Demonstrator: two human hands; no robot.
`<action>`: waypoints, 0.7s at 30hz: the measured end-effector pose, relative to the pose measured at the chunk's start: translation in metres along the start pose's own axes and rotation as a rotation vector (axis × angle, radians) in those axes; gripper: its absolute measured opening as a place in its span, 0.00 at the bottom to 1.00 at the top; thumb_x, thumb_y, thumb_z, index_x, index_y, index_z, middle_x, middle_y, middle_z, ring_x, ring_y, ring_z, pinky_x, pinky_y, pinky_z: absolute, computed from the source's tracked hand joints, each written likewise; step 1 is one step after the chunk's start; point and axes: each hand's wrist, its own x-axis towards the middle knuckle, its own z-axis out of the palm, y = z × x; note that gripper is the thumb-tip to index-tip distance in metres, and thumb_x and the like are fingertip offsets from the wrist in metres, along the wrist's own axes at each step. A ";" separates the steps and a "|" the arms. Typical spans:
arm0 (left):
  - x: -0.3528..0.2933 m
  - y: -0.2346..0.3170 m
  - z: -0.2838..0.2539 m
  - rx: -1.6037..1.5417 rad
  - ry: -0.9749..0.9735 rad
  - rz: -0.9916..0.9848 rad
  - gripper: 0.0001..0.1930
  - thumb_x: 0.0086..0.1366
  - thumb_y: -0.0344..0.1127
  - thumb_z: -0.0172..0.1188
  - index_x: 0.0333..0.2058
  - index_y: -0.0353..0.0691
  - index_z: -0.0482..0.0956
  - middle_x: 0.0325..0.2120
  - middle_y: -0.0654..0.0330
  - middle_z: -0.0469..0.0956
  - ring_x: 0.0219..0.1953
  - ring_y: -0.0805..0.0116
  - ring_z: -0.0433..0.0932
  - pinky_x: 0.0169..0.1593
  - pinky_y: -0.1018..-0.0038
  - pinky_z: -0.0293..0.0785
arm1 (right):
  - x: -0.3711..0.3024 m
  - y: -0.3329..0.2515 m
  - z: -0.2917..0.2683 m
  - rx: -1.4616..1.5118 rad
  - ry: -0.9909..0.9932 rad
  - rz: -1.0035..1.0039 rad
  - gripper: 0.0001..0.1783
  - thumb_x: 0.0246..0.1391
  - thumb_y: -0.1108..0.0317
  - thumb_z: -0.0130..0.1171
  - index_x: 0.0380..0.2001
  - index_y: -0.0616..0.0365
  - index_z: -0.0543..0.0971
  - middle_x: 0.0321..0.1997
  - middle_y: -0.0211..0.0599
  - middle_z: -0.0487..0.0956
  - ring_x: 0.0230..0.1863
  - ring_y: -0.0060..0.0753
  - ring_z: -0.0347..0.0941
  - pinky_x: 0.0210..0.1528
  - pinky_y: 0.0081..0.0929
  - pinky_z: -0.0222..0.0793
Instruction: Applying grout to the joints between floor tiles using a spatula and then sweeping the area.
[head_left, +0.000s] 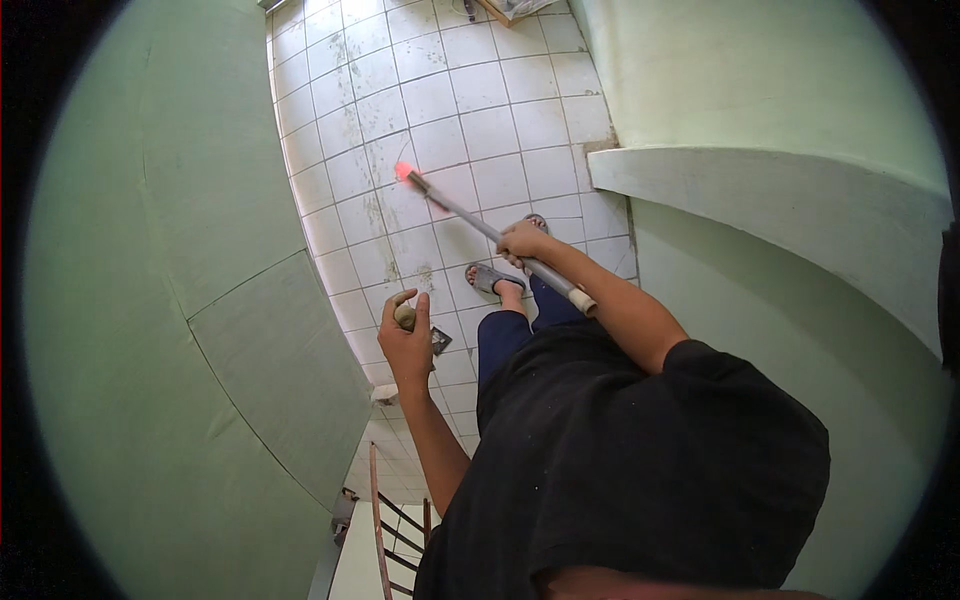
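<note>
My right hand (523, 242) is wrapped round a long grey pole (470, 218), which slants up and to the left over the floor. A pinkish-red piece (404, 171) is at its far end, blurred, and a cream cap (581, 300) is at the near end by my forearm. My left hand (405, 342) is raised with fingers curled round a short tool that looks like a scraper. Its rounded tan end (404, 317) shows between thumb and fingers, and a dark flat part (442, 341) sticks out beside the palm.
I stand in grey sandals (492, 279) on a white tiled floor (470, 75) with flaking stains. Pale green walls rise on both sides, and a ledge (770, 185) juts from the right one. A rusty railing (378, 520) is at lower left, a box (512, 10) at the far end.
</note>
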 end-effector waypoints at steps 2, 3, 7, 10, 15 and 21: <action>0.000 0.007 0.004 0.004 -0.004 0.011 0.13 0.67 0.41 0.66 0.43 0.38 0.82 0.17 0.69 0.69 0.20 0.80 0.64 0.26 0.77 0.61 | -0.017 0.014 -0.031 -0.351 0.184 -0.176 0.08 0.49 0.72 0.63 0.31 0.66 0.84 0.21 0.41 0.81 0.17 0.35 0.78 0.19 0.35 0.73; 0.001 0.010 0.004 0.004 0.002 0.017 0.13 0.67 0.41 0.66 0.43 0.38 0.81 0.17 0.69 0.69 0.20 0.80 0.64 0.26 0.77 0.62 | -0.014 0.027 -0.052 -0.631 0.290 -0.304 0.10 0.47 0.70 0.65 0.31 0.67 0.84 0.23 0.44 0.82 0.20 0.38 0.80 0.22 0.35 0.75; -0.002 0.026 0.011 0.029 -0.028 0.009 0.13 0.67 0.40 0.66 0.42 0.37 0.81 0.17 0.69 0.70 0.20 0.80 0.65 0.26 0.77 0.62 | -0.017 0.022 -0.153 -0.910 0.410 -0.085 0.18 0.40 0.62 0.66 0.33 0.67 0.85 0.31 0.60 0.83 0.35 0.59 0.83 0.43 0.43 0.79; -0.007 0.030 0.011 0.047 -0.016 0.009 0.13 0.67 0.40 0.66 0.42 0.37 0.81 0.17 0.68 0.71 0.21 0.80 0.66 0.26 0.77 0.62 | 0.005 0.000 -0.194 -0.749 0.719 0.007 0.14 0.41 0.65 0.63 0.29 0.65 0.85 0.30 0.59 0.83 0.34 0.60 0.83 0.44 0.46 0.78; -0.004 0.050 0.012 0.006 -0.068 -0.015 0.12 0.67 0.39 0.67 0.42 0.37 0.81 0.18 0.68 0.71 0.22 0.81 0.66 0.26 0.78 0.62 | 0.066 0.029 -0.196 -0.836 0.604 0.069 0.11 0.41 0.68 0.61 0.29 0.59 0.86 0.30 0.48 0.85 0.31 0.50 0.84 0.39 0.41 0.80; 0.032 0.051 0.005 0.058 -0.119 0.019 0.12 0.67 0.40 0.66 0.42 0.37 0.81 0.18 0.68 0.71 0.21 0.81 0.65 0.26 0.77 0.61 | 0.056 0.008 -0.053 -0.609 0.462 0.005 0.12 0.46 0.67 0.61 0.27 0.68 0.84 0.23 0.52 0.82 0.24 0.40 0.83 0.27 0.36 0.78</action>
